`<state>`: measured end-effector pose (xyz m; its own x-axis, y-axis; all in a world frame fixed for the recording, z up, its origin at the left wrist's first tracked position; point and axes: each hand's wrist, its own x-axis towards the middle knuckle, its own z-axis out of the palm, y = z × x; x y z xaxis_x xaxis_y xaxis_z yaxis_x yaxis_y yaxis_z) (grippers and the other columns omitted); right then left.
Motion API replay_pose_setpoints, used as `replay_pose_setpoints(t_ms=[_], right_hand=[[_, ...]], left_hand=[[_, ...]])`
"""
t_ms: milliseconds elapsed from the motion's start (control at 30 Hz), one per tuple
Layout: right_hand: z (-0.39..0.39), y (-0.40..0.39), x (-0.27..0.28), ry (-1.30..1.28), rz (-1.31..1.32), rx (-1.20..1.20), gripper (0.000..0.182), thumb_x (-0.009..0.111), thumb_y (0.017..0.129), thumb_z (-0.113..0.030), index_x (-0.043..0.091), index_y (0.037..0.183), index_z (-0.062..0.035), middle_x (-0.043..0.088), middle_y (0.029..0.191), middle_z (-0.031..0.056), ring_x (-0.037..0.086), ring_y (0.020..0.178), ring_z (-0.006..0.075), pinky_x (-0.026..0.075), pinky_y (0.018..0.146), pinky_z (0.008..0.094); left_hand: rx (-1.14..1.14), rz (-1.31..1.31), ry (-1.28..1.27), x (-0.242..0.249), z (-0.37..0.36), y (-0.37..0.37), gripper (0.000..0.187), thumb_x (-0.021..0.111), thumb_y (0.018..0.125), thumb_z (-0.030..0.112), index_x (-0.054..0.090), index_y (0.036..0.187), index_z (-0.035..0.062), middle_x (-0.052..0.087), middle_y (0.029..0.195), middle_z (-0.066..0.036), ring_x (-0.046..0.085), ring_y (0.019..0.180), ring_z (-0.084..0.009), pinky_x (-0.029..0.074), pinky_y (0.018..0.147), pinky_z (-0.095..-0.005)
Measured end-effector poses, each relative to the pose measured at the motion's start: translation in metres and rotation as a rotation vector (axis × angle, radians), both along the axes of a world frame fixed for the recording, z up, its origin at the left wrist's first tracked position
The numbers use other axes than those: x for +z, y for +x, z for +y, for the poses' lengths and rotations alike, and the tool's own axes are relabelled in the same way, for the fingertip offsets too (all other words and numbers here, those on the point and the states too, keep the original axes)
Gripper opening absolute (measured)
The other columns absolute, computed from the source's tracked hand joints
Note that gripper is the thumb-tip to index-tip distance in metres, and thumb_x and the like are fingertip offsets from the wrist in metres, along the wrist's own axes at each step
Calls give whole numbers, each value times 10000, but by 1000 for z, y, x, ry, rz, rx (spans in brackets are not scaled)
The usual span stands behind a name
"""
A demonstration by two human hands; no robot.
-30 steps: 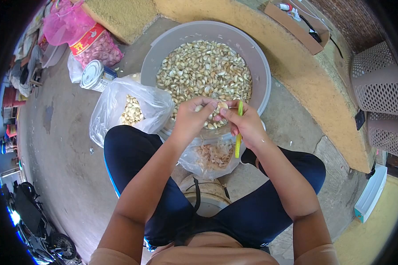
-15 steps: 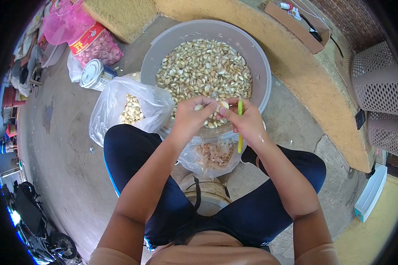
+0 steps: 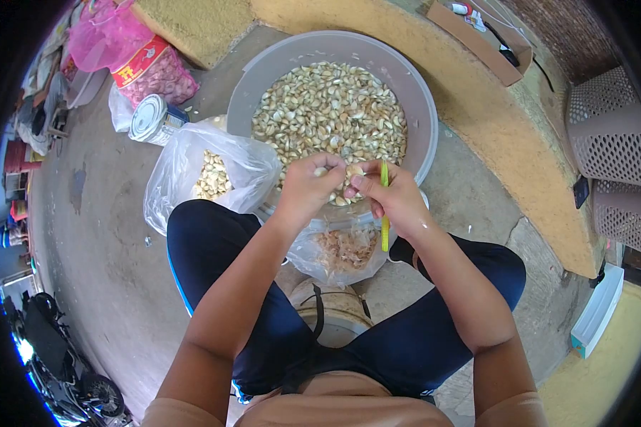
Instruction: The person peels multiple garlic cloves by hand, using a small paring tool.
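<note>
Both of my hands meet over the near edge of a large grey basin (image 3: 429, 117) full of garlic cloves (image 3: 327, 107). My left hand (image 3: 308, 186) is closed around a pale garlic clove (image 3: 320, 171), its fingertips pinched close to those of the other hand. Between the fingertips of both hands sits another clove (image 3: 355, 170), partly hidden. A slim yellow-green knife (image 3: 384, 231) stands out of my right hand (image 3: 400, 199), held along the fingers; its blade cannot be made out. Below the hands, a clear plastic bag (image 3: 303, 257) contains brownish garlic skins (image 3: 345, 249).
Left of the basin stands an open plastic bag (image 3: 167, 174) with peeled cloves (image 3: 212, 178). Behind it are a can (image 3: 149, 121) and a pink mesh sack (image 3: 160, 75). A bucket (image 3: 335, 313) is between my legs. A low yellow ledge (image 3: 491, 135) with a cardboard box (image 3: 473, 43) curves around the right.
My right-hand fingers have shifted slightly at the clove, and the knife stands a little further down and left. My left hand stays almost in place.
</note>
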<state>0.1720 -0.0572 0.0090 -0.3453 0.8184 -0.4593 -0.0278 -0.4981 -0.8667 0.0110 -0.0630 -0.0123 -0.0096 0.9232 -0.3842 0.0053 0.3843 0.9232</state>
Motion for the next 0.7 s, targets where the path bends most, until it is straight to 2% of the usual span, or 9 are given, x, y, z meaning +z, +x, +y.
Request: replay_pose_setpoints(t_ms=[100, 200, 300, 400, 500, 700], right_hand=[[1, 1, -2, -69, 79, -47, 247, 631, 798, -197, 556, 940, -9, 620, 699, 28, 414, 458, 23, 325, 405, 180], [2, 3, -2, -9, 6, -30, 250, 639, 788, -197, 566, 938, -11, 603, 682, 18, 437, 479, 28, 336, 412, 178], [3, 3, 0, 46, -131, -21, 278, 651, 773, -204, 570, 955, -10, 592, 681, 17, 468, 510, 39, 356, 427, 178], [3, 3, 4, 78, -181, -39, 291, 656, 761, -207, 581, 960, -8, 583, 678, 17, 485, 521, 52, 369, 433, 185], [5, 7, 1, 95, -185, -52, 285, 652, 761, -202, 591, 957, -5, 576, 680, 12, 486, 516, 54, 380, 437, 194], [9, 11, 4, 85, -236, -18, 260, 649, 744, -182, 618, 928, -1, 560, 650, 1, 475, 501, 60, 371, 420, 201]], left_hand=[[-1, -99, 1, 5, 0, 3, 99, 584, 795, 102, 579, 836, 12, 501, 641, 3, 369, 471, -17, 244, 410, -163], [24, -127, -44, 7, 0, 1, 99, 578, 803, 101, 601, 859, 24, 516, 674, 3, 390, 481, -24, 258, 406, -164], [-69, 168, 226, 11, 2, 1, 116, 600, 779, 99, 629, 870, 33, 545, 705, 1, 460, 531, -57, 345, 448, -188], [-158, 366, 529, 4, 3, -2, 144, 631, 739, 81, 645, 878, 44, 568, 726, -14, 523, 611, -101, 419, 554, -226], [-231, 420, 468, 13, 2, -4, 157, 652, 708, 62, 644, 861, 31, 582, 736, -51, 548, 676, -137, 435, 642, -256], [-263, 517, 502, 24, -1, 1, 140, 683, 682, 71, 658, 818, 51, 567, 700, -69, 546, 644, -157, 428, 595, -268]])
